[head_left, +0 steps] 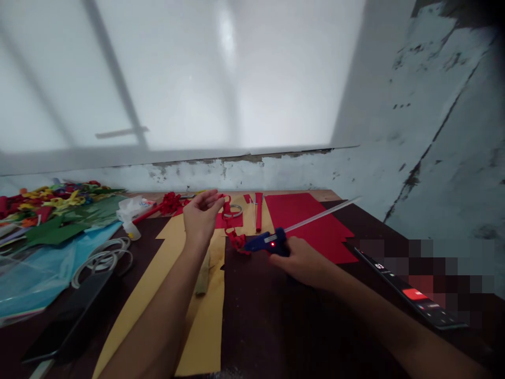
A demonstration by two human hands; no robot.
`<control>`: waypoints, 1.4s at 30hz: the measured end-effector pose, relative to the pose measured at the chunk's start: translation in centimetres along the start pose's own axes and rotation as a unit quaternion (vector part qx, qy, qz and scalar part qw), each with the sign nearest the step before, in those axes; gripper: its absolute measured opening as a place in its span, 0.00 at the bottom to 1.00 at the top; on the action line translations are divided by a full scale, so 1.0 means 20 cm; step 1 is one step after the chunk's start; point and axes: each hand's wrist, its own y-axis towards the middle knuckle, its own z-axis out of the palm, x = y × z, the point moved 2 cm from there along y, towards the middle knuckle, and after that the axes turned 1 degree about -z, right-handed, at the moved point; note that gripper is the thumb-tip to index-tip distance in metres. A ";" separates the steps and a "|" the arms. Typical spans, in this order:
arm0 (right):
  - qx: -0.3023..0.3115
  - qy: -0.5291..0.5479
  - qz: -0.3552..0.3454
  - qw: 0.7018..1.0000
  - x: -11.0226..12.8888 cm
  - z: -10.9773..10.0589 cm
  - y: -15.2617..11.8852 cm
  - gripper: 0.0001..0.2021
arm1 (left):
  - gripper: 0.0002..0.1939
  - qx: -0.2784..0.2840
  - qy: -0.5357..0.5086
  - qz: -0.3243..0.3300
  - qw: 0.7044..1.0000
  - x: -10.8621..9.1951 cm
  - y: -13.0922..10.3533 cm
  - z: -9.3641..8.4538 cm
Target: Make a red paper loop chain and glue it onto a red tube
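My right hand [302, 260] is closed around the handle of a blue hot glue gun [268, 243], whose small red light is lit. A long clear glue stick [323, 215] juts from its back, up to the right. The nozzle points left at a bunched part of a curly red strip [236, 239], and I cannot tell whether they touch. My left hand [202, 213] pinches the upper end of this strip, which hangs down in loops above the table. Behind the strip is a silvery ring, perhaps a tape roll [236, 210].
Red sheets [303, 221] and yellow paper [158, 284] cover parts of the dark table [252, 326]. A red flower [170, 202], white bottle [132, 230], coiled cable [106, 255] and black box-like device [74, 316] lie left; colourful pieces [67, 197] are behind. A phone [410, 289] lies right.
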 end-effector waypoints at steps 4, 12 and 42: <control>0.035 0.019 -0.024 0.999 0.09 0.15 -0.04 0.13 | 0.22 -0.002 -0.006 -0.002 1.000 -0.03 -0.01 0.01; 0.047 0.061 -0.026 0.997 0.21 0.43 0.02 0.13 | 0.22 0.015 -0.022 -0.004 1.000 -0.06 -0.03 0.02; -0.207 0.243 -0.216 0.923 0.16 -0.08 0.08 0.06 | 0.09 0.201 0.026 0.011 0.979 -0.18 -0.26 0.21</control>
